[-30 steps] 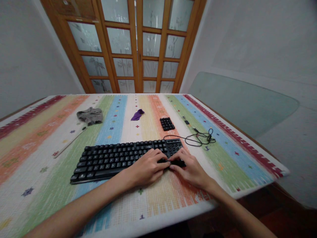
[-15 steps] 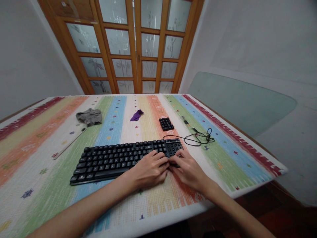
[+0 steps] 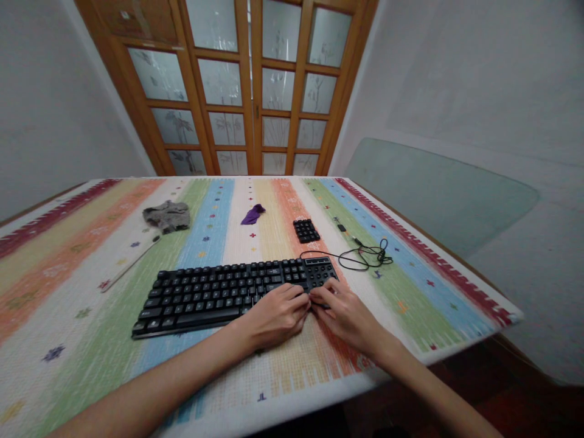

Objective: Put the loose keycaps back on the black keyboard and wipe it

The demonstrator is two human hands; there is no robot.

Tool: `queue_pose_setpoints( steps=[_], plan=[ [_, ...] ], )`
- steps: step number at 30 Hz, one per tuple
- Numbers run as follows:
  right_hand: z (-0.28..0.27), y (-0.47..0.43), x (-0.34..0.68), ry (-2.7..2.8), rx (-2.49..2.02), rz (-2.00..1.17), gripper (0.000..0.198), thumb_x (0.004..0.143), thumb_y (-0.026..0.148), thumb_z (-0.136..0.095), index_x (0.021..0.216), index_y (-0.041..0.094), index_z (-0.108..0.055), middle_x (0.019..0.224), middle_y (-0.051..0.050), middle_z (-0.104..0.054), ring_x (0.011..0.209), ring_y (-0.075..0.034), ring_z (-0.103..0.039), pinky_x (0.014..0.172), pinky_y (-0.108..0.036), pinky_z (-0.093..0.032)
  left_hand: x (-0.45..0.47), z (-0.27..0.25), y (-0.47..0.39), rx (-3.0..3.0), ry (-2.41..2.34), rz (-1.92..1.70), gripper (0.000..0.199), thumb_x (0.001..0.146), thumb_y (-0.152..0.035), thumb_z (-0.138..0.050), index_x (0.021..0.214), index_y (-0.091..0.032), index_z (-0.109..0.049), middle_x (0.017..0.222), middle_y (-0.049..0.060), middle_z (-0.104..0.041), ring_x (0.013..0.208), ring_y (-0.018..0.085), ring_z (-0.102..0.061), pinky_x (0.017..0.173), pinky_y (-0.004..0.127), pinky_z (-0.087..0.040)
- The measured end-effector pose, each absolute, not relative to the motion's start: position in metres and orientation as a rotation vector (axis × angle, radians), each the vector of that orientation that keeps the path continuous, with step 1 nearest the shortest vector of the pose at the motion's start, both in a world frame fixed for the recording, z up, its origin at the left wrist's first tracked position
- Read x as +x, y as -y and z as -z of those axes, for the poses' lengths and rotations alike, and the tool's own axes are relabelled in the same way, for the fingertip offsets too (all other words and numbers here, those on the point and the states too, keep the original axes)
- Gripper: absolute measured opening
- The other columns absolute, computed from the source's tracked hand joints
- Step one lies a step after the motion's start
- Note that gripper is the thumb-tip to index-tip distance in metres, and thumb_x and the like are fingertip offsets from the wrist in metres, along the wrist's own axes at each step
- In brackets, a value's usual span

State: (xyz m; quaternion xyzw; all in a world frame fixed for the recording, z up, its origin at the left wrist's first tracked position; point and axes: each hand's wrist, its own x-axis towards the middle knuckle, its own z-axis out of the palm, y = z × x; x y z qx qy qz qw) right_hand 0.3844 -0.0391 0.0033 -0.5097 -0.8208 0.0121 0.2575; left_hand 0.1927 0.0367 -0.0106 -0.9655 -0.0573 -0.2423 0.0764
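A black computer keyboard [image 3: 201, 298] lies on the table, slightly askew. Its number block [image 3: 319, 271] at the right end shows small bare posts where caps would sit. My left hand [image 3: 280, 316] rests over the keyboard's front right part, fingers curled and closed. From the right, my right hand [image 3: 342, 313] meets it with thumb and fingers pinched at the block's lower edge. The fingertips of both hands touch or nearly touch, and what lies between them is hidden. Beyond the keyboard, loose black keycaps [image 3: 306, 231] are laid out in a tight grid.
A black cable [image 3: 365, 255] is loosely coiled at the right, near a small black connector [image 3: 342, 228]. Farther back lie a purple cloth [image 3: 253, 214] and a grey cloth [image 3: 168, 216]. A toothbrush [image 3: 132, 263] lies left of the keyboard. A striped cloth covers the table [image 3: 410, 304].
The view has shifted slightly. Both hands stay at the same corner of the keyboard, with only a small change in the fingers.
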Motion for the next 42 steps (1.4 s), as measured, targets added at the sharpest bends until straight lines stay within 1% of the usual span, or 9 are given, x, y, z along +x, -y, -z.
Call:
queue_pose_setpoints(
  steps=[4, 9, 12, 15, 20, 28, 32, 36, 42],
  plan=[
    [-0.017, 0.031, 0.394, 2.185, -1.345, -0.112, 0.013, 0.086, 0.013, -0.059, 0.096, 0.019, -0.065, 0.087, -0.007, -0.061, 0.087, -0.023, -0.060, 0.075, -0.035, -0.052, 0.192, 0.012, -0.036, -2.970, 0.232, 0.779, 0.019, 0.095, -0.014, -0.048, 0.105, -0.010, -0.063, 0.100, 0.009, -0.066, 0.099, 0.022, -0.060, 0.089, 0.035, -0.052],
    [-0.040, -0.016, 0.420, 2.051, -1.397, -0.098, 0.011, 0.089, 0.021, -0.060, 0.092, 0.020, -0.071, 0.086, -0.006, -0.068, 0.084, -0.020, -0.061, 0.079, -0.035, -0.050, 0.189, 0.017, -0.036, -2.991, 0.229, 0.749, 0.033, 0.098, -0.014, -0.044, 0.129, -0.008, -0.053, 0.133, 0.015, -0.060, 0.127, 0.025, -0.053, 0.109, 0.041, -0.045],
    [-0.049, -0.060, 0.440, 2.018, -1.480, -0.112, 0.013, 0.088, 0.024, -0.061, 0.091, 0.021, -0.073, 0.088, -0.005, -0.073, 0.079, -0.020, -0.063, 0.071, -0.032, -0.048, 0.185, 0.020, -0.039, -3.059, 0.225, 0.615, 0.040, 0.098, -0.012, -0.044, 0.138, -0.009, -0.046, 0.143, 0.015, -0.052, 0.135, 0.025, -0.046, 0.112, 0.042, -0.042],
    [-0.051, -0.105, 0.456, 2.045, -1.595, -0.167, 0.016, 0.088, 0.020, -0.059, 0.092, 0.017, -0.074, 0.090, -0.006, -0.075, 0.075, -0.019, -0.065, 0.073, -0.031, -0.049, 0.184, 0.021, -0.041, -3.116, 0.237, 0.554, 0.042, 0.098, -0.011, -0.044, 0.140, -0.010, -0.045, 0.144, 0.014, -0.051, 0.138, 0.024, -0.043, 0.114, 0.041, -0.040],
    [-0.046, -0.155, 0.474, 2.086, -1.715, -0.183, 0.021, 0.083, 0.009, -0.057, 0.096, 0.014, -0.073, 0.098, -0.008, -0.075, 0.080, -0.019, -0.067, 0.077, -0.030, -0.049, 0.183, 0.020, -0.039, -3.163, 0.251, 0.510, 0.044, 0.099, -0.011, -0.040, 0.143, -0.011, -0.041, 0.148, 0.014, -0.047, 0.140, 0.023, -0.039, 0.115, 0.041, -0.038],
    [-0.036, -0.149, 0.486, 2.170, -1.696, -0.305, 0.021, 0.076, 0.011, -0.066, 0.097, 0.013, -0.070, 0.097, -0.008, -0.073, 0.072, -0.016, -0.066, 0.064, -0.023, -0.048, 0.159, 0.015, -0.048, -3.230, 0.352, 0.438, 0.055, 0.091, -0.004, -0.047, 0.145, -0.011, -0.039, 0.146, 0.014, -0.048, 0.140, 0.024, -0.040, 0.116, 0.043, -0.038],
    [-0.029, -0.141, 0.485, 2.222, -1.675, -0.300, 0.026, 0.073, 0.013, -0.068, 0.099, 0.014, -0.069, 0.092, -0.007, -0.071, 0.069, -0.016, -0.063, 0.065, -0.025, -0.047, 0.155, 0.007, -0.049, -3.229, 0.349, 0.469, 0.047, 0.095, -0.009, -0.046, 0.141, -0.013, -0.044, 0.143, 0.013, -0.053, 0.137, 0.024, -0.044, 0.113, 0.043, -0.042],
    [-0.023, -0.142, 0.485, 2.270, -1.647, -0.245, 0.023, 0.070, 0.015, -0.070, 0.092, 0.016, -0.071, 0.085, -0.006, -0.068, 0.074, -0.019, -0.062, 0.071, -0.028, -0.046, 0.164, -0.015, -0.054, -3.263, 0.351, 0.556, 0.031, 0.100, -0.025, -0.048, 0.126, -0.013, -0.058, 0.125, 0.012, -0.066, 0.122, 0.023, -0.057, 0.105, 0.042, -0.048],
    [-0.019, -0.141, 0.483, 2.303, -1.585, -0.202, 0.018, 0.072, 0.012, -0.068, 0.089, 0.015, -0.070, 0.091, -0.008, -0.066, 0.078, -0.020, -0.060, 0.078, -0.030, -0.046, 0.196, -0.040, -0.103, -3.162, 0.500, 0.926, 0.021, 0.096, -0.019, -0.051, 0.109, -0.014, -0.067, 0.099, 0.009, -0.071, 0.094, 0.021, -0.061, 0.086, 0.037, -0.052]
  ],
)
